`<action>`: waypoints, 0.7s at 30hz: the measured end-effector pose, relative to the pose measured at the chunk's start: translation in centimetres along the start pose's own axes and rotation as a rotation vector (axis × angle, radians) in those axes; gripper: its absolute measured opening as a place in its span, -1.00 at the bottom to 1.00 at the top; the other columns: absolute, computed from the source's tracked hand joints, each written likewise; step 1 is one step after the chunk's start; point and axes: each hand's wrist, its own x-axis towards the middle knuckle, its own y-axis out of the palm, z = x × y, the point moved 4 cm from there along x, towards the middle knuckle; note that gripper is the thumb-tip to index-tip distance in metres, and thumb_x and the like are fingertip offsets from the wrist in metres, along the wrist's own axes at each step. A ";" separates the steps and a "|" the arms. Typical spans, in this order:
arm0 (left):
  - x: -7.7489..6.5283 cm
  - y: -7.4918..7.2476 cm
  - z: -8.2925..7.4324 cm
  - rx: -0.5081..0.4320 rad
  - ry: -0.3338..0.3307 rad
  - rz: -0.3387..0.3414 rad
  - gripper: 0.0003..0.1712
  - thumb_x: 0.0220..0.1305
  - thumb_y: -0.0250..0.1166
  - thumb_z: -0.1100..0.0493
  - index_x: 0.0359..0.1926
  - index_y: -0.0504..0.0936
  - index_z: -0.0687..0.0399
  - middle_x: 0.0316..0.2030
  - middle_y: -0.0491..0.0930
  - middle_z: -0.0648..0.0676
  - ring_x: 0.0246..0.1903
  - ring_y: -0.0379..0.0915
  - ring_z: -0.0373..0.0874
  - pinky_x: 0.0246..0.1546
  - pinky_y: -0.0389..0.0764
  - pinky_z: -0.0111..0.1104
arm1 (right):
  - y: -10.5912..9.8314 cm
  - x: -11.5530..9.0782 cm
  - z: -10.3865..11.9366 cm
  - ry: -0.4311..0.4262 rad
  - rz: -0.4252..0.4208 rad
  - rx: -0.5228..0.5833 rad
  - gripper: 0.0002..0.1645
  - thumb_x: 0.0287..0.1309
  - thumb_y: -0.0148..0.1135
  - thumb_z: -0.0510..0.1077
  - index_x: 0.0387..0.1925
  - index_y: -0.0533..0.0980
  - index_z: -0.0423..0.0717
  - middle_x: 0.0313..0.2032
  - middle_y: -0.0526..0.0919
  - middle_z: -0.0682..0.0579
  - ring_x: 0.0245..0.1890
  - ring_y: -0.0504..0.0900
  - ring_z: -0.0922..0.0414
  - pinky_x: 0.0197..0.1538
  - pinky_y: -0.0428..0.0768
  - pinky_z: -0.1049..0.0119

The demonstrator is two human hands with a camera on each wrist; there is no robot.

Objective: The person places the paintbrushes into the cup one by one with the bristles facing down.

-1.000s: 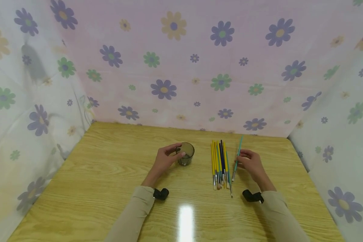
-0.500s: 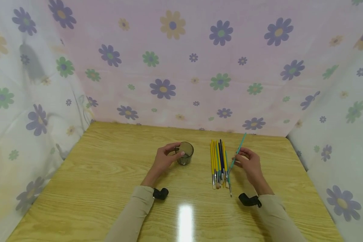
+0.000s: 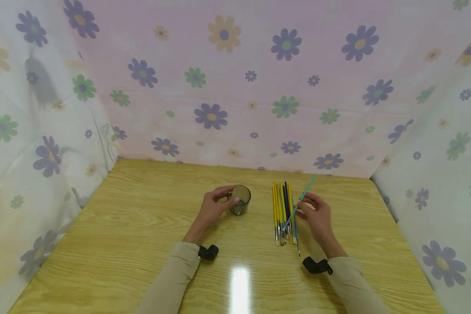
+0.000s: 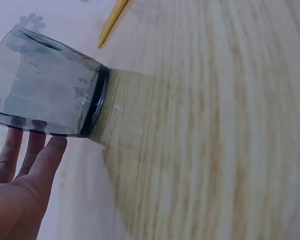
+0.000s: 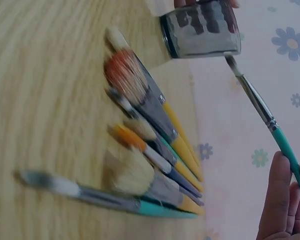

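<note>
My left hand point(image 3: 213, 208) grips a smoky clear drinking glass point(image 3: 241, 206) by its side, thumb and fingers about the rim. The glass stands upright on the table. In the left wrist view, fingertips lie against the wall of the glass point(image 4: 50, 87). My right hand point(image 3: 318, 218) pinches a teal paintbrush point(image 3: 308, 186) by its handle. That brush slants over a row of other paintbrushes point(image 3: 279, 205), its bristle end down and to the left. The right wrist view shows the held paintbrush's metal ferrule point(image 5: 257, 102) and greyish bristles, which overlap the glass's edge there.
The loose brushes have yellow, dark blue and teal handles, bristles toward me; one teal brush point(image 3: 298, 242) juts nearest. They lie on a wood-grain table point(image 3: 149, 209) right of the glass. Flowered cloth point(image 3: 235, 87) hangs behind and at both sides.
My right hand has lifted the teal paintbrush from the right of the row and carried it left, tilting it over the other brushes. The left hand and glass have stayed in place.
</note>
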 end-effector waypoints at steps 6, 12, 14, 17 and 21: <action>-0.1 -0.1 0.2 0.022 -0.018 0.013 -0.42 0.34 0.42 0.18 0.33 0.54 0.23 0.34 0.46 0.23 0.28 0.41 0.12 0.32 0.46 0.01 | 1.2 -0.7 -0.4 -0.036 -0.001 0.058 -0.69 0.25 0.18 -0.53 -0.13 0.54 -0.10 -0.29 0.56 0.07 -0.37 0.76 0.15 -0.25 0.77 0.30; -0.2 -0.3 -0.1 0.022 -0.048 0.014 -0.43 0.34 0.42 0.16 0.34 0.56 0.12 0.34 0.48 0.11 0.32 0.39 0.10 0.27 0.52 0.02 | 2.7 -1.1 -0.9 -0.025 0.016 0.046 -0.71 0.28 0.23 -0.48 -0.10 0.53 -0.09 -0.29 0.56 0.10 -0.37 0.74 0.22 -0.25 0.76 0.31; -0.1 -0.3 0.0 0.019 -0.057 0.019 -0.42 0.34 0.42 0.15 0.34 0.55 0.13 0.35 0.48 0.09 0.34 0.37 0.11 0.26 0.52 0.02 | 3.1 -1.2 -1.0 -0.019 0.016 0.054 -0.71 0.28 0.23 -0.48 -0.09 0.53 -0.10 -0.29 0.57 0.11 -0.38 0.73 0.24 -0.26 0.76 0.33; 0.0 -0.3 0.2 0.012 -0.065 0.026 -0.40 0.33 0.43 0.14 0.35 0.54 0.13 0.37 0.46 0.07 0.37 0.35 0.13 0.27 0.52 0.03 | 3.9 -1.3 -1.1 -0.033 0.005 0.083 -0.70 0.27 0.22 -0.50 -0.10 0.54 -0.09 -0.30 0.57 0.11 -0.39 0.73 0.24 -0.27 0.76 0.33; 0.0 -0.2 0.4 0.019 -0.070 0.024 -0.41 0.32 0.43 0.13 0.34 0.56 0.12 0.36 0.47 0.08 0.38 0.35 0.16 0.26 0.53 0.05 | 5.0 -1.3 -1.1 -0.083 -0.005 0.119 -0.69 0.27 0.19 -0.53 -0.14 0.55 -0.10 -0.31 0.56 0.09 -0.37 0.74 0.24 -0.27 0.77 0.31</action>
